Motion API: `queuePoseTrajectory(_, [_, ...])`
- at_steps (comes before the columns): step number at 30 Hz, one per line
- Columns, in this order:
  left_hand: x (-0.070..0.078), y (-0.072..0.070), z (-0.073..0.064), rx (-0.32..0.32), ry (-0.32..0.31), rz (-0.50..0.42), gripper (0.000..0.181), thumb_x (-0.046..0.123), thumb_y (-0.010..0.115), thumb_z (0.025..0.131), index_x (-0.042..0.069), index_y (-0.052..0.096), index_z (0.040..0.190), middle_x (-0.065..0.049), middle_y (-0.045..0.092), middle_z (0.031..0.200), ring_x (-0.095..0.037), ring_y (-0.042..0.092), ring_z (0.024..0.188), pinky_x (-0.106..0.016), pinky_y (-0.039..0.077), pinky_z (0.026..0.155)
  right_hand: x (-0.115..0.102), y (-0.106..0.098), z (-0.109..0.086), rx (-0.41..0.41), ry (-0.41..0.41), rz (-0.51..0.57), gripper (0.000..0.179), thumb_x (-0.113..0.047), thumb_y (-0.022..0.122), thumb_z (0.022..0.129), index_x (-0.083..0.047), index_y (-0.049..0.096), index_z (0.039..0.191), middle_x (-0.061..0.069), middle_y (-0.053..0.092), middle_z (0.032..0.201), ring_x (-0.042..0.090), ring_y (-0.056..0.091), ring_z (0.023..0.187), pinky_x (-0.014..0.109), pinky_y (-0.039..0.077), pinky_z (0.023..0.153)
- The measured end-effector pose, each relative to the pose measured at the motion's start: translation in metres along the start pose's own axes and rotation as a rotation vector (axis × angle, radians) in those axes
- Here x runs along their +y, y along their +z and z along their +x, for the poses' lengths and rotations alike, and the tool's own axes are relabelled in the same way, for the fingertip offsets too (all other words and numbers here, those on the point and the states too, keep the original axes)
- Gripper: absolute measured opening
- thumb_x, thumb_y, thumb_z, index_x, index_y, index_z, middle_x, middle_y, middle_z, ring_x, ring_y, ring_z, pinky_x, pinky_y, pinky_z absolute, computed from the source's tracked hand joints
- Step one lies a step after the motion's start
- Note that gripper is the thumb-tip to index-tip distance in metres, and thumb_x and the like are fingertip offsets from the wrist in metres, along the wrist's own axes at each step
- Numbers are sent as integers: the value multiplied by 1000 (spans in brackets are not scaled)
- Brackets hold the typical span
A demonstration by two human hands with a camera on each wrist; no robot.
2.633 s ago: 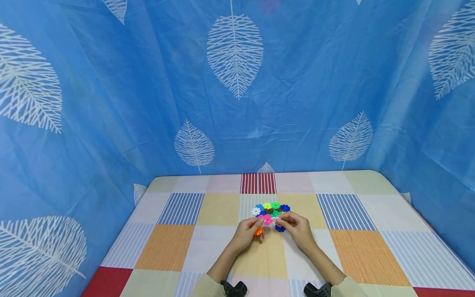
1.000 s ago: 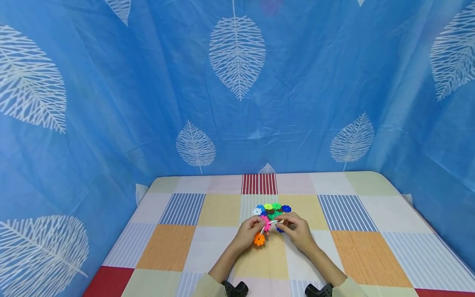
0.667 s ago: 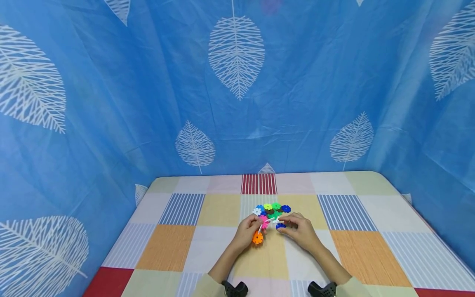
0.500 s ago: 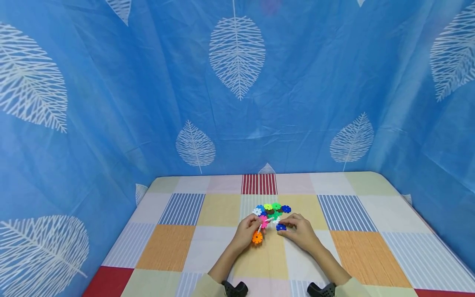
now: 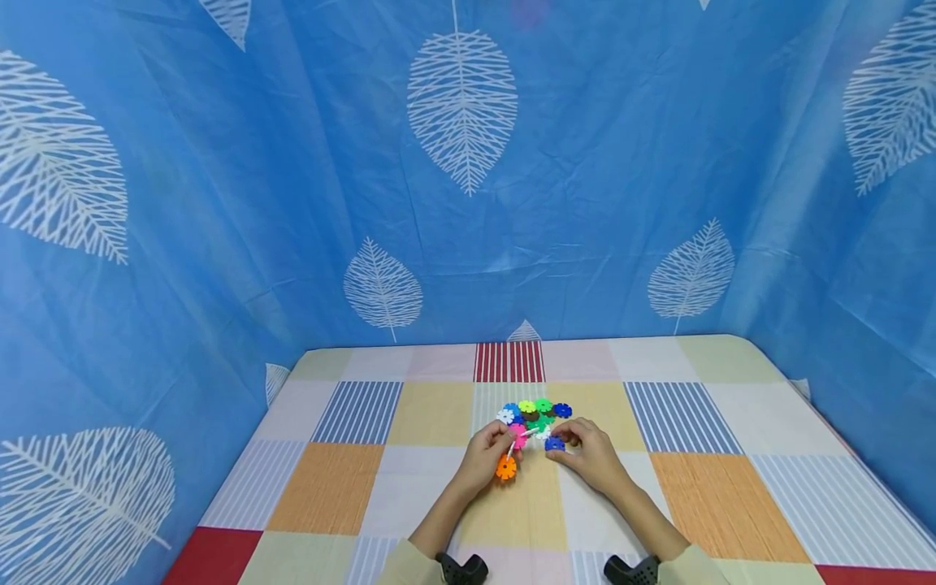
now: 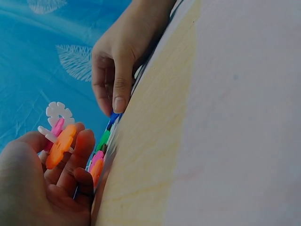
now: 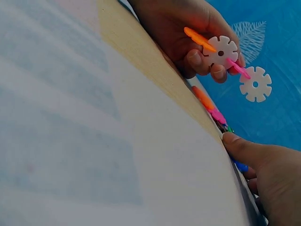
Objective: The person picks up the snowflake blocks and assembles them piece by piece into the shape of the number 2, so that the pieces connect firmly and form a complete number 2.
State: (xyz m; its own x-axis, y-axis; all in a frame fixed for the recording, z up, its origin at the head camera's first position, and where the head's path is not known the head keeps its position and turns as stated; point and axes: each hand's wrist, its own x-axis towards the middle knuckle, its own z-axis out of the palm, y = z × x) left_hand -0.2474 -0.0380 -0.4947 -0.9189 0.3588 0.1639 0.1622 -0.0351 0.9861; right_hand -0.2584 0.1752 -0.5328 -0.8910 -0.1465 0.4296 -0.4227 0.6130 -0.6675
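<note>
Between thumb and fingers, my left hand [image 5: 483,459] holds a short chain of slotted plastic snowflake discs. In the right wrist view the chain runs from an orange disc [image 7: 200,39] through a white disc [image 7: 221,51] and a pink disc [image 7: 239,68] to a second white disc [image 7: 255,84]. The chain is raised off the table, its orange end toward the person in the head view. My right hand [image 5: 591,455] is low at the tabletop, thumb and fingertips pinching a dark blue disc [image 5: 555,444] that they partly cover.
Just beyond both hands lies a cluster of loose discs, among them a yellow-green disc [image 5: 527,405], a green disc [image 5: 543,405], another dark blue disc [image 5: 562,410] and a white disc [image 5: 504,416]. A patchwork cloth [image 5: 424,487] covers the table; a blue curtain [image 5: 585,203] hangs behind.
My right fingers have left the chain's white disc and moved slightly down and right onto the dark blue disc. The left hand keeps the chain, its orange end now turned into view.
</note>
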Motion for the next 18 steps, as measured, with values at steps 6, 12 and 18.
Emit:
queuePoseTrajectory(6, [-1,0,0,-4,8,1,19,7,46,96,-12,50,98,-34,60,83,-10,57,58,-15,43,50,-2,-1,0,-15,-8,31,29,-18,82,68,-15,62,90,-7,50,76,9,44,68,23,41,59])
queuePoseTrajectory(12, [-3,0,2,-24,15,-65,27,1,42,97,-14,50,118,-35,57,91,-17,64,68,-18,50,59,-3,0,1,-16,-37,134,24,-9,76,75,-13,62,94,-8,55,73,5,48,60,21,43,52])
queuePoseTrajectory(18, [-1,1,2,-41,-31,-137,33,-1,33,97,-13,50,123,-33,56,87,-11,57,60,-20,50,58,-13,-3,2,-20,2,539,22,0,62,86,6,60,107,17,65,78,22,63,64,28,54,60])
